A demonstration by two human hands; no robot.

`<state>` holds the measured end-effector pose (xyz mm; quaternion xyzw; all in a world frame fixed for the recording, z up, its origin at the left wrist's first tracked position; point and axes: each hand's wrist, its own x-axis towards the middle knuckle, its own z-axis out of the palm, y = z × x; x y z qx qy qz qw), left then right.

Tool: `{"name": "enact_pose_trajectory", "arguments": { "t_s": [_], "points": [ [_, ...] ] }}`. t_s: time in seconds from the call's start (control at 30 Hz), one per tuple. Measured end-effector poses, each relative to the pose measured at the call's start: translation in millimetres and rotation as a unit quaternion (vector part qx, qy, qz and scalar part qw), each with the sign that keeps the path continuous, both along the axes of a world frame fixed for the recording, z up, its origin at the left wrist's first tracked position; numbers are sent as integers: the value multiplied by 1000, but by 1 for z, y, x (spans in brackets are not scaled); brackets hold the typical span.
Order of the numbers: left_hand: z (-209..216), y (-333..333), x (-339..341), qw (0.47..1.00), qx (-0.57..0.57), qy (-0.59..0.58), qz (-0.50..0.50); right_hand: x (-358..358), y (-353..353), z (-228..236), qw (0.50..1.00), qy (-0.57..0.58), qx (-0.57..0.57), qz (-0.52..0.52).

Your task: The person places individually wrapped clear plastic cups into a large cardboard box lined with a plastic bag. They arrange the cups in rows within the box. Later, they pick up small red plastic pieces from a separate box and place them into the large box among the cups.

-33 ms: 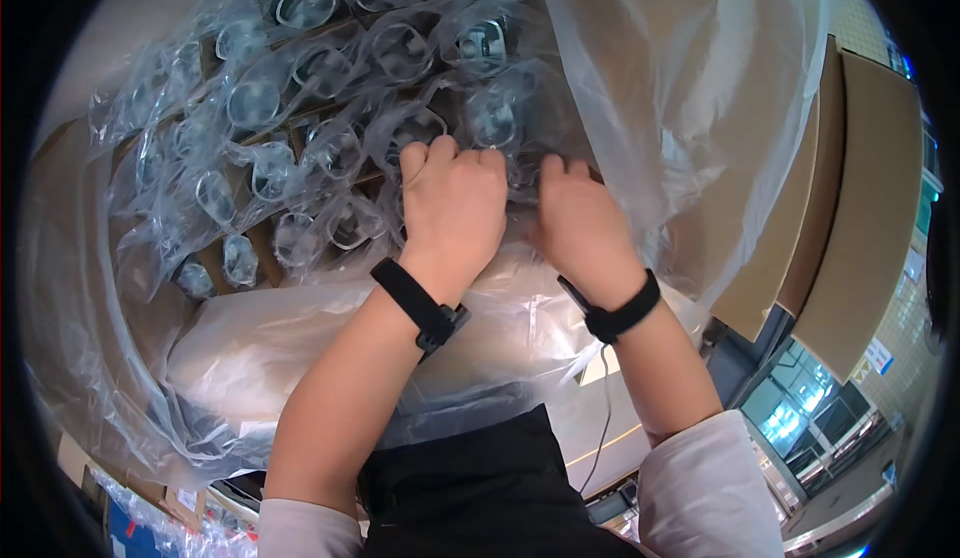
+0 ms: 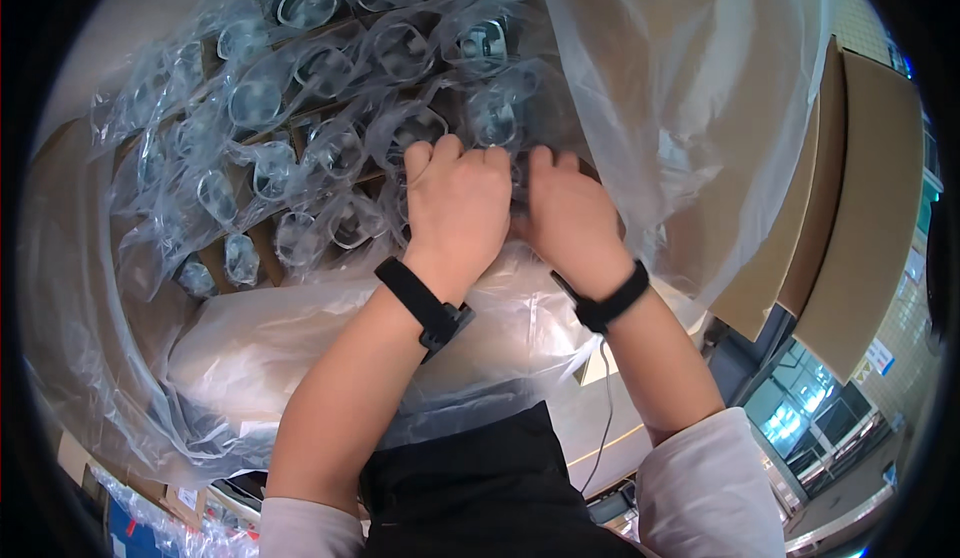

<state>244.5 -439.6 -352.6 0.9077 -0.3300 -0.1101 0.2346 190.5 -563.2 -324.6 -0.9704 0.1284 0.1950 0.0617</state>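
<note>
Rows of silver metal parts with rounded-rectangle ends [image 2: 403, 52], each in a clear plastic bag [image 2: 325, 70], stand in a cardboard box. My left hand [image 2: 458, 208] reaches in at the near right of the rows, knuckles up and fingers curled down among the bags. Just right of it, apart by a narrow gap, my right hand [image 2: 575, 218] is bent downward the same way, its thumb toward the left hand. Both sets of fingertips are hidden, so what they grip does not show. Black wrist straps [image 2: 418, 298] circle both wrists.
Cardboard dividers [image 2: 262, 248] separate the parts. A clear liner [image 2: 690, 88] drapes over the box's right side and bunches along the near edge. Brown cardboard flaps [image 2: 875, 198] stick out at right. A thin cord [image 2: 608, 408] hangs from the right wrist strap.
My right hand has shifted slightly left and up, closer to my left hand. My left hand has moved a little to the right. The bagged parts look unchanged.
</note>
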Motion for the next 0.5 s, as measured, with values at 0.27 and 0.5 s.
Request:
{"name": "enact_pose_trajectory", "arguments": {
  "t_s": [0.27, 0.5],
  "points": [
    [19, 20, -18, 991, 2, 48, -126, 6, -12, 19, 994, 53, 86, -42],
    [62, 58, -56, 980, -16, 129, -150, 2, -3, 55, 976, -99, 191, -35]
  ]
}}
